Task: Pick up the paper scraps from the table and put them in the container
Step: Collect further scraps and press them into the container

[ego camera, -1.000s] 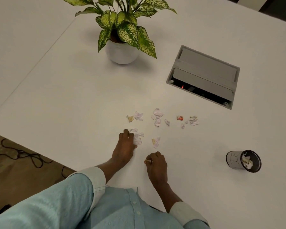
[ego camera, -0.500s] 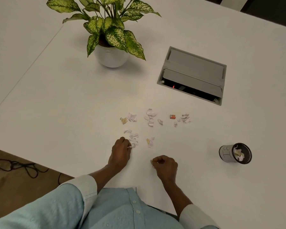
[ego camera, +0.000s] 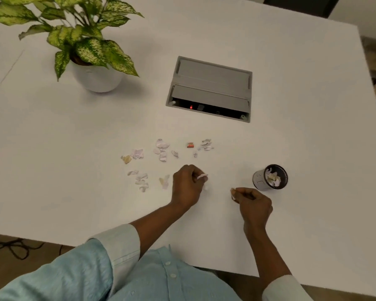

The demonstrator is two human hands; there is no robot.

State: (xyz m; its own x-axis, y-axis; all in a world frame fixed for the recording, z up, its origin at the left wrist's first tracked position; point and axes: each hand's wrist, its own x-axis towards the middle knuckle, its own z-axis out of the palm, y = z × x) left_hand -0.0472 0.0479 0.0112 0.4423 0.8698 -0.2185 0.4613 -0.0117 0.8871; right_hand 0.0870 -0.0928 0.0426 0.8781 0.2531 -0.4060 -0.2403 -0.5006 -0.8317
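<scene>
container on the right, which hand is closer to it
Right. The right hand is just short of the container, slightly to its left, pinching a scrap. The left hand is farther off to the container's left, beside the loose scraps, also pinching one.

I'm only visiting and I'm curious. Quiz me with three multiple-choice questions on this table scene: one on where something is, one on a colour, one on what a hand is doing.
1. Where is the container? A. On the table, just beyond the right hand. B. On the floor. C. In the person's lap.
2. What colour is the small bright scrap among the pale ones? A. Blue. B. Red. C. Green.
3. What is the left hand doing? A. Lying flat. B. Pinching a pink scrap. C. Gripping the container.
Answers: 1 A, it stands near the right hand, which pinches a tan scrap; 2 B, it shows red-orange; 3 B, the strip juts from its fingertips.
</scene>
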